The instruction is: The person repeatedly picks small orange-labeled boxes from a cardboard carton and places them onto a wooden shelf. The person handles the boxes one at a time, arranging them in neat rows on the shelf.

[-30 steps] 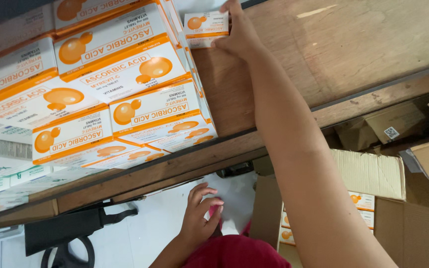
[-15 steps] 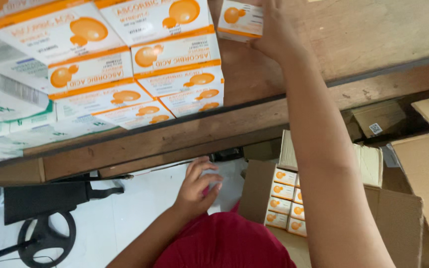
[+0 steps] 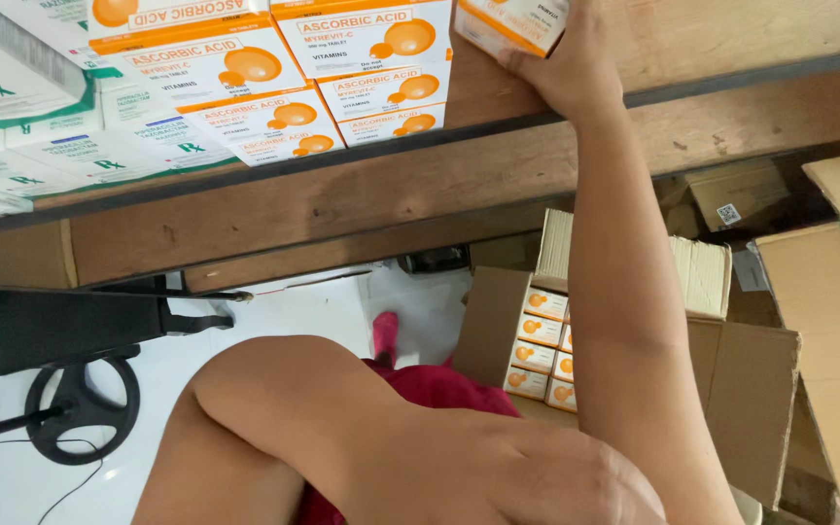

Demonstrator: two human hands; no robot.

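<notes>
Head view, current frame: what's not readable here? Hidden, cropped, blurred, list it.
- Right hand: the grip on the small orange-and-white box shows only in part; the top edge crops the box and fingertips.
- Left hand: close to the lens; the bottom edge cuts the fingers, so open or shut is unclear.
- Open carton: the right forearm hides most of the boxes inside.

Glossy white-and-orange card cartons [image 3: 362,58] upper left, rough scuffed brown wood shelf edge [image 3: 439,185] across centre, matt corrugated cardboard box [image 3: 731,389] lower right, smooth white floor [image 3: 274,311] lower left, red cloth [image 3: 439,384] seen centre.
</notes>
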